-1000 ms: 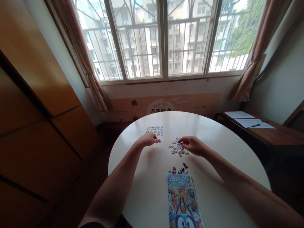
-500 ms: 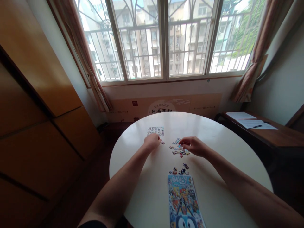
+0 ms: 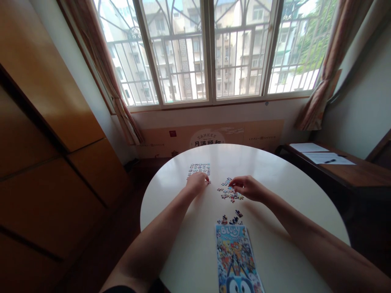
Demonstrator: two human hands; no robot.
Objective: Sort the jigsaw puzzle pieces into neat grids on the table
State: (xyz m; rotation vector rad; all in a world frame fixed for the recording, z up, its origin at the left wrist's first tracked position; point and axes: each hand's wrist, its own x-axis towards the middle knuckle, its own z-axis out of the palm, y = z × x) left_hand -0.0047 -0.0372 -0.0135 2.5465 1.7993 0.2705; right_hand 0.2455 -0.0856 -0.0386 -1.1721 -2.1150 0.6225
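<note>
On a round white table [image 3: 269, 236], my left hand [image 3: 199, 181] is at the near edge of puzzle pieces laid in rows [image 3: 199, 167]. Its fingertips are down at a small puzzle piece [image 3: 209, 182], pinched together around it as far as I can see. My right hand [image 3: 248, 187] hovers at the right side of a loose heap of pieces [image 3: 231, 194], thumb and fingers curled towards each other; whether a piece is between them is too small to tell. Darker pieces [image 3: 235, 219] lie nearer me, just beyond a blue Bluey picture sheet [image 3: 236, 260].
A brown side table [image 3: 363, 173] with papers [image 3: 328, 158] and a dark pen-like object stands to the right. Wooden cabinets [image 3: 45, 195] line the left side. Behind the round table are a long printed box [image 3: 152, 140] and a barred window with curtains.
My left hand has shifted slightly, and its fingers have reached the small piece that lay just to their right. My right hand is nearly unchanged.
</note>
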